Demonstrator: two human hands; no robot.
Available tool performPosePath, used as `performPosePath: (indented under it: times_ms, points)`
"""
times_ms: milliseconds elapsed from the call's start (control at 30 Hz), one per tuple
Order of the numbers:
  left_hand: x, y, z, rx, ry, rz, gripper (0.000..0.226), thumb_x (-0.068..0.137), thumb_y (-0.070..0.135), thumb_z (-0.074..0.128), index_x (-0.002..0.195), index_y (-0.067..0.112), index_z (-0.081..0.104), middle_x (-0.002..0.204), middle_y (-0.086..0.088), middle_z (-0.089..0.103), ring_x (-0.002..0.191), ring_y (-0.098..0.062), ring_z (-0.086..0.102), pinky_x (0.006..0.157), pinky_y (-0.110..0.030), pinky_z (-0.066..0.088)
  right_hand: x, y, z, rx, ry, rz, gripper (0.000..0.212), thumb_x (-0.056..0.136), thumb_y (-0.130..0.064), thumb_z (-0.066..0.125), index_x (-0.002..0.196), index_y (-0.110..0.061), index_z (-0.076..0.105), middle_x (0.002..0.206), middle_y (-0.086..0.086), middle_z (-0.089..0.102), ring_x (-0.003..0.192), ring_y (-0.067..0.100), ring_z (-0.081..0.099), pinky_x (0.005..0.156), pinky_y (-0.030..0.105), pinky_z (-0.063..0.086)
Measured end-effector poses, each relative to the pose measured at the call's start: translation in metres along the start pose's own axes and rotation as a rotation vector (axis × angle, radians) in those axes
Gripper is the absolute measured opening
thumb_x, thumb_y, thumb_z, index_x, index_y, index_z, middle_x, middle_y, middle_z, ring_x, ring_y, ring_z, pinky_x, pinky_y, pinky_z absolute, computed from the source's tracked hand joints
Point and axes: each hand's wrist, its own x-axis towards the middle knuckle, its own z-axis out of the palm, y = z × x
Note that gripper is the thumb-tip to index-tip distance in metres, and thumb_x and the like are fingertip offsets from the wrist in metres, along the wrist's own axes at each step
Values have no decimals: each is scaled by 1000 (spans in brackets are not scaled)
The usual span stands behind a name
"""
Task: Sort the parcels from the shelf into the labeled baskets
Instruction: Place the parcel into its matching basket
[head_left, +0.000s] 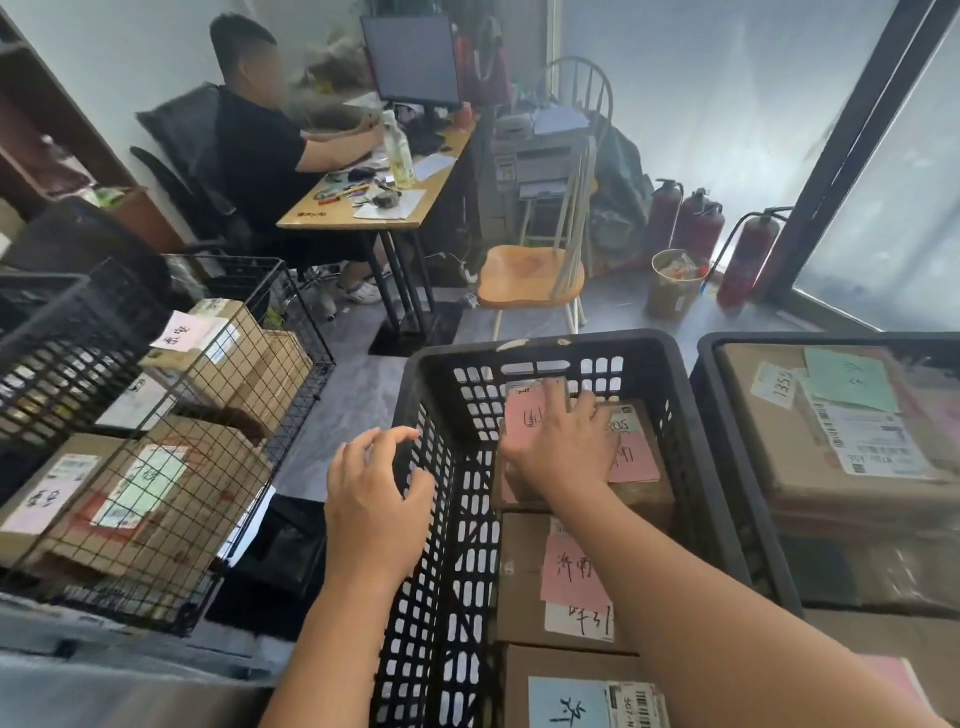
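A black plastic basket (421, 395) stands in front of me with several cardboard parcels inside. My right hand (563, 441) lies palm down, fingers spread, on the far parcel with a pink label (639, 467). Below it sit a second pink-labelled parcel (524, 577) and a blue-labelled parcel (566, 701). My left hand (376, 506) hovers by the basket's left rim with fingers loosely curled, holding nothing. A second black basket (714, 364) at the right holds a large parcel with a green label (779, 441).
Wire-mesh baskets (291, 332) at the left hold more labelled cardboard boxes. A person sits at a desk (363, 213) behind. A wooden chair (530, 275), a small bin (672, 286) and fire extinguishers (748, 260) stand beyond the baskets near the window.
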Motion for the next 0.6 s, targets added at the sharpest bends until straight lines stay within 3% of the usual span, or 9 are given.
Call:
performPosePath:
  times_ms: [100,233,367,500,600]
  points:
    - [-4,-6,3,9,-73,-60,39,97,32,58,134,43,52,148,9,44,142,-17,35,111,-47,41,-3,-11,8,-41,-56,-17,107,77,-80,64,158,-31,13,155,21,31,137,44,38,104,56,44]
    - [-11,-16,9,-13,-168,-114,42,97,33,57,137,44,49,153,9,38,144,-19,34,111,-45,40,-2,-20,15,18,-65,13,102,79,-65,70,155,-31,12,151,24,32,136,47,37,104,55,45]
    - [-11,-17,11,-89,-154,-134,39,98,30,57,134,43,52,151,11,40,140,-16,39,107,-38,41,-7,-35,18,157,-16,-13,94,79,-65,66,153,-33,18,141,21,40,126,43,43,99,51,49]
    - [-11,-18,9,-179,-123,-164,34,100,27,57,130,42,55,145,13,43,126,-7,42,98,-29,37,-10,-65,36,398,-77,35,90,78,-65,68,151,-37,22,140,17,42,126,37,42,100,51,48]
    - [-11,-19,9,-190,-111,-164,31,101,27,57,128,43,55,140,16,42,120,-5,41,95,-28,36,-4,-73,50,335,-92,5,89,77,-67,66,149,-38,23,142,17,41,127,36,41,101,50,47]
